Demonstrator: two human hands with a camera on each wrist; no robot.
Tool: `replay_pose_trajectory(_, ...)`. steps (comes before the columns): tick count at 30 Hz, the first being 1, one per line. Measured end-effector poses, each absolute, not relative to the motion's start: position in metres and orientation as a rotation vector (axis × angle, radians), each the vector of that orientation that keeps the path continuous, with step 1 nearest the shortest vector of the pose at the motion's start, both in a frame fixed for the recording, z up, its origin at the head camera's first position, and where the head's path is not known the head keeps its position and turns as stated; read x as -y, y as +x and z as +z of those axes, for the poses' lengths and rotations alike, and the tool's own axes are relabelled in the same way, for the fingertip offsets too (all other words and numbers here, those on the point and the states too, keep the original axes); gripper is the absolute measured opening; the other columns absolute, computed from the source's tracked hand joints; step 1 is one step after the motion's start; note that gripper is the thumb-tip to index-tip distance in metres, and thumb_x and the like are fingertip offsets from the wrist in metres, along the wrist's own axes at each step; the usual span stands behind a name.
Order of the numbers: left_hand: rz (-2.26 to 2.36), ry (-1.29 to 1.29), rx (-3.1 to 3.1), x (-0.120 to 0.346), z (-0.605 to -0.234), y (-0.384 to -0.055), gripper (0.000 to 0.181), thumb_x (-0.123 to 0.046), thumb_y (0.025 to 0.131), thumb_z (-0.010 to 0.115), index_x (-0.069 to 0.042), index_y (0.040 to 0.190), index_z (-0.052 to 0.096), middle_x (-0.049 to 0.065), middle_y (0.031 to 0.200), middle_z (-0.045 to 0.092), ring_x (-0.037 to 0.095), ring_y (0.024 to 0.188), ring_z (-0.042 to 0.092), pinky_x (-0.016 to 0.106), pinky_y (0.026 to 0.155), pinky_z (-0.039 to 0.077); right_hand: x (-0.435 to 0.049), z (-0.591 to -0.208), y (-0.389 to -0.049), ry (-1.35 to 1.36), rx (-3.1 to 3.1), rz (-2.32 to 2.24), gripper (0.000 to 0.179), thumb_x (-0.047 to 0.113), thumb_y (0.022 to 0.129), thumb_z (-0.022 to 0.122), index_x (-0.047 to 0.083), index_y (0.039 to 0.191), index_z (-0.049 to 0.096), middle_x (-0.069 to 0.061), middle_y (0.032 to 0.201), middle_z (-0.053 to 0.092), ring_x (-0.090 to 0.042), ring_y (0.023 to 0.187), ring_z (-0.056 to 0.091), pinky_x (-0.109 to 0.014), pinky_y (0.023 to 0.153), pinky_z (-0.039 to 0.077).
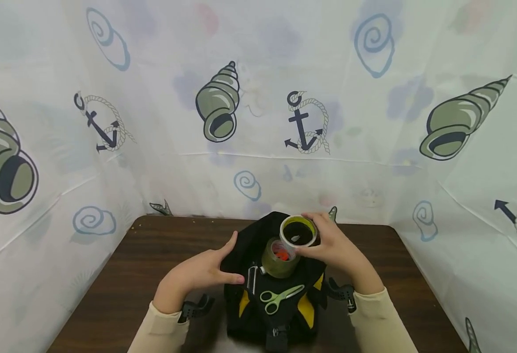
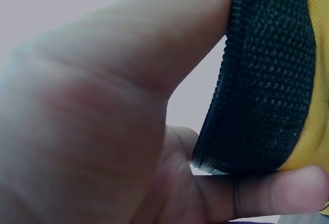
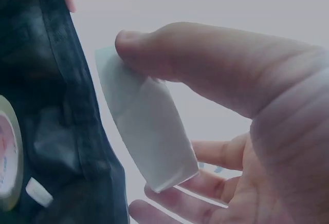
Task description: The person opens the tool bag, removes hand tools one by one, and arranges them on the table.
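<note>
A black bag with yellow patches (image 1: pixel 251 240) stands in front of me, its dark panel facing up. My left hand (image 1: pixel 198 274) holds its left side, thumb across the front; in the left wrist view thumb and fingers lie around the zippered edge (image 2: pixel 213 116). My right hand (image 1: pixel 335 245) grips a white tape roll (image 1: pixel 284 239) above the bag, thumb on its near side. Below that roll a larger packing tape roll (image 1: pixel 280 267), with something orange inside, rests on the bag. Green-handled scissors (image 1: pixel 270 298) and a peeler-like tool (image 1: pixel 252 279) lie nearer me.
A dark brown wooden table (image 1: pixel 152 255) spreads to both sides of the bag. White cloth with shells and anchors (image 1: pixel 258 186) hangs behind and along the sides. Next to the packing tape is a small white piece (image 3: pixel 38 192). A black buckle (image 1: pixel 277 332) sits at the bag's front.
</note>
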State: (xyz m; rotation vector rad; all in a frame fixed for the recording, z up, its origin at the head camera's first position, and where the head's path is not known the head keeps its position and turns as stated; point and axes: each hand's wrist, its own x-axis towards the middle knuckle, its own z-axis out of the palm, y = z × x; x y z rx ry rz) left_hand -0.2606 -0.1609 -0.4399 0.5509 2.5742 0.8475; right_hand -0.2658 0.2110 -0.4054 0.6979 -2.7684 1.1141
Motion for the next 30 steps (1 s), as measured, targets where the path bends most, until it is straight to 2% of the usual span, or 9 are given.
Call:
replay_pose_trajectory(6,0.846,0.552,-2.575,0.162,-0.438,-0.261,0.12,-0.068,0.091,0.079,-0.043,0.175,-0.003,0.013,0.168,0.051,0.031,0.137,0.068,0.059,0.114,0.052,-0.235,-0.409,-0.254,0.537,2.686,1.107,0.096,0.028,0.091,0.092,0.006,0.168,0.04,-0.017,0.145,0.052,-0.027,0.114,0.055,-0.045,0.096,0.053)
replay_pose_trajectory(14,0.866,0.556,-2.563,0.161,-0.442,-0.262,0.121,-0.071,0.09,0.079,-0.046,0.174,-0.004,0.011,0.17,0.049,0.031,0.139,0.066,0.059,0.114,0.053,-0.272,-0.423,-0.255,0.205,2.471,1.054,0.093,0.022,0.087,0.096,0.002,0.163,0.046,-0.025,0.148,0.051,-0.041,0.131,0.053,-0.064,0.107,0.045)
replay_pose_trajectory(18,0.866,0.554,-2.563,0.162,-0.442,-0.262,0.121,-0.071,0.089,0.08,-0.045,0.174,-0.003,0.011,0.168,0.051,0.031,0.137,0.068,0.059,0.114,0.053,-0.285,-0.45,-0.266,0.128,2.355,1.078,0.095,0.02,0.086,0.096,0.001,0.164,0.045,-0.026,0.148,0.052,-0.041,0.127,0.05,-0.061,0.103,0.041)
replay_pose_trajectory(22,0.865,0.553,-2.571,0.163,-0.441,-0.263,0.121,-0.071,0.089,0.08,-0.046,0.174,-0.003,0.011,0.167,0.052,0.03,0.135,0.069,0.06,0.114,0.053,-0.298,-0.49,-0.281,0.089,2.27,1.074,0.098,0.013,0.083,0.097,-0.005,0.163,0.044,-0.03,0.148,0.054,-0.046,0.13,0.047,-0.064,0.11,0.033)
replay_pose_trajectory(25,0.869,0.549,-2.569,0.163,-0.441,-0.263,0.121,-0.07,0.089,0.08,-0.047,0.173,-0.003,0.011,0.169,0.05,0.031,0.138,0.067,0.059,0.114,0.053,-0.305,-0.518,-0.288,0.003,2.237,1.114,0.098,0.011,0.082,0.098,-0.005,0.162,0.045,-0.03,0.145,0.057,-0.042,0.125,0.048,-0.057,0.107,0.035)
replay_pose_trajectory(30,0.874,0.547,-2.563,0.163,-0.442,-0.262,0.121,-0.071,0.088,0.08,-0.047,0.173,-0.002,0.011,0.17,0.048,0.032,0.141,0.064,0.06,0.115,0.052,-0.316,-0.556,-0.294,-0.179,2.221,1.277,0.094,0.017,0.087,0.095,0.004,0.165,0.046,-0.019,0.13,0.054,-0.017,0.1,0.044,-0.025,0.085,0.036)
